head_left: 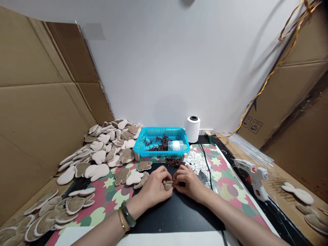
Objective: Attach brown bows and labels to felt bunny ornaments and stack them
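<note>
My left hand and my right hand meet over a black mat. Both pinch a small brown and white felt piece between their fingertips. The left wrist wears a green bangle and a gold bracelet. A small heap of dark red-brown twig-like bits lies just beyond the hands, beside some white snowflake cut-outs.
A turquoise basket holds more twig bits and a clear jar. Several felt pieces are piled at the left and front left. A white thread spool stands behind. A white glue gun rests right. Cardboard walls flank both sides.
</note>
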Demonstrator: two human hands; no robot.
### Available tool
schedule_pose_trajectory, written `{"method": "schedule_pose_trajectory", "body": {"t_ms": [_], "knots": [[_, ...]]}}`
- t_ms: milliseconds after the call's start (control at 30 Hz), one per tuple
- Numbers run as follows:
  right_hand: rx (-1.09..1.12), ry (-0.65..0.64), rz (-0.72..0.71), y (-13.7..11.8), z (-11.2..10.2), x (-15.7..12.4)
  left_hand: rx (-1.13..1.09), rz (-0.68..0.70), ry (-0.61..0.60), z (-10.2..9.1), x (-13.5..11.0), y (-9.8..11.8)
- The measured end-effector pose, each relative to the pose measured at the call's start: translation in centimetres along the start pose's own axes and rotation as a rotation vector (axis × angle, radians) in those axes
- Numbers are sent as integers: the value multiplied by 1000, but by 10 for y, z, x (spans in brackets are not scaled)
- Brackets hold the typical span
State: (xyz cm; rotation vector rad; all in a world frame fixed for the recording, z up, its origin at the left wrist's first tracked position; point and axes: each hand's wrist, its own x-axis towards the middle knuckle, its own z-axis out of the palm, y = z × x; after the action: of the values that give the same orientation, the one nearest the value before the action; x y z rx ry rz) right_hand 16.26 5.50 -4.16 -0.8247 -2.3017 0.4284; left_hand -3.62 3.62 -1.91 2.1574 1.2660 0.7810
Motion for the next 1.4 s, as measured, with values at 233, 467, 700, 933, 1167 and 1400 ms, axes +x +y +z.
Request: {"method": "schedule_pose_trajectory", "body": {"t_ms": [233,467,700,933,1167,1400], "knots": [[14,11,14,-1,1,-1,-18,-2,28,3,1,-4],[80,66,15,3,5,-3,32,-1,64,13,2,-6],[302,450,410,7,-32,1,150,56,54,11,3,-5],[658,436,846,21,-26,31,200,123,35,9,2,-6],[890,485,868,0,-32,40,-6,114,186,7,3,-12],[1109,356,835,-30,-45,9,-438,21,268,-2,12,-10]]}}
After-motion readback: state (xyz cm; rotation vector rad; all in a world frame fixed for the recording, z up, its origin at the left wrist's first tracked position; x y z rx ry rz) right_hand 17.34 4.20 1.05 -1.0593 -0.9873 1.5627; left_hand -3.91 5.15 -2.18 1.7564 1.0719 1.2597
